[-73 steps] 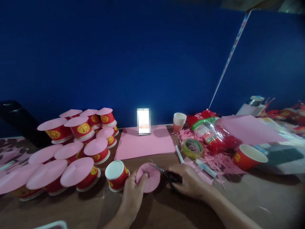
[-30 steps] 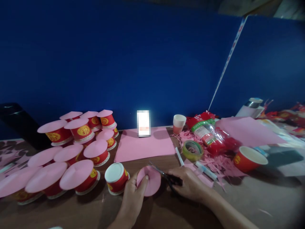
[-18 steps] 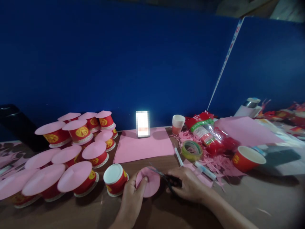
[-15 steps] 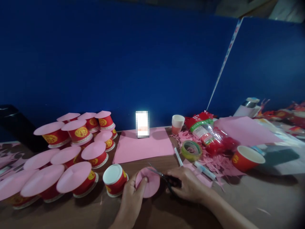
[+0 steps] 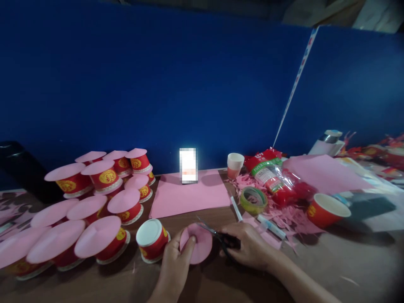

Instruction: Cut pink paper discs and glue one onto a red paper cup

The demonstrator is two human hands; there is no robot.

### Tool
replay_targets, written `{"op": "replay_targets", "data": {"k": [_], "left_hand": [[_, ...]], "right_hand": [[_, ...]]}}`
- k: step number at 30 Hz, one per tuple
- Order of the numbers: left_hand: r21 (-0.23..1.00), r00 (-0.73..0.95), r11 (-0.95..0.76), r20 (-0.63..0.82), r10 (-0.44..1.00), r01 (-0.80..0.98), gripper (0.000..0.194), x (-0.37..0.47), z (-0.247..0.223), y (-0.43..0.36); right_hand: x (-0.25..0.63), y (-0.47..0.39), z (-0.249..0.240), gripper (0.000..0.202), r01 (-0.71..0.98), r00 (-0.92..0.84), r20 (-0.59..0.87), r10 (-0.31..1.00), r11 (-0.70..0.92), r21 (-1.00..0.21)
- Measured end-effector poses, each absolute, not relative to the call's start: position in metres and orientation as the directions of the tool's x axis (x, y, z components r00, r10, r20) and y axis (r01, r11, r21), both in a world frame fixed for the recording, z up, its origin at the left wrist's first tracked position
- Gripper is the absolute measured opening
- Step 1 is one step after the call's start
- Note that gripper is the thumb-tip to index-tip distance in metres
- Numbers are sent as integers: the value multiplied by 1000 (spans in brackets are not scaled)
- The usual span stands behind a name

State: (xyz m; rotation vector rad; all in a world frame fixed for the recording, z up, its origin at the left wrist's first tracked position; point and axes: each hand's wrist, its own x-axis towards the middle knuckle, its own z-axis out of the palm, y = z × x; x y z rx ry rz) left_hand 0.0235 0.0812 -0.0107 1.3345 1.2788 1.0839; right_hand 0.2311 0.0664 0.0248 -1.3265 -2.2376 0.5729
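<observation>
My left hand (image 5: 176, 261) pinches a pink paper disc (image 5: 202, 248), thumb on its upper face near the centre. In my right hand (image 5: 246, 246) is a pair of black-handled scissors (image 5: 221, 236), fingers wrapped round the handles. The blades point left and lie at the disc's upper right edge; whether they are cutting I cannot tell. Just left of my left hand an upside-down red paper cup (image 5: 152, 240) shows its white base. Further left, several upside-down red cups with pink cone-shaped paper tops (image 5: 98, 237) stand in rows, some stacked.
Behind my hands lies a stack of pink paper (image 5: 192, 195) with a bright blurred-out screen (image 5: 188, 165) on it. To the right are a roll of tape (image 5: 253, 200), markers (image 5: 272, 227), paper scraps, a red plastic package (image 5: 274, 176) and a tipped red cup (image 5: 328, 211). A blue partition (image 5: 195, 84) rises behind.
Almost nothing differs. The view has shifted very slightly, and both hands keep the same hold on the disc and the scissors.
</observation>
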Motion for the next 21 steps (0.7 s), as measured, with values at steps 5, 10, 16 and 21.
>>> {"op": "replay_targets", "data": {"k": [5,10,16,21], "left_hand": [[991,51,13,-20,998,131,39,25,-10,82],[994,48,21,-26,999,111,38,24,-14,83],[989,43,12,-19,999,146,42,23,-17,85],[983,43,4,-12,999,185,43,21,-19,84]], "right_hand": [[232,68,22,5,692,-416,193,889,447,-567],[232,69,19,6,689,-418,207,884,457,-563],[232,68,21,7,680,-424,210,881,463,-569],[232,68,20,7,684,-420,221,880,467,-561]]}}
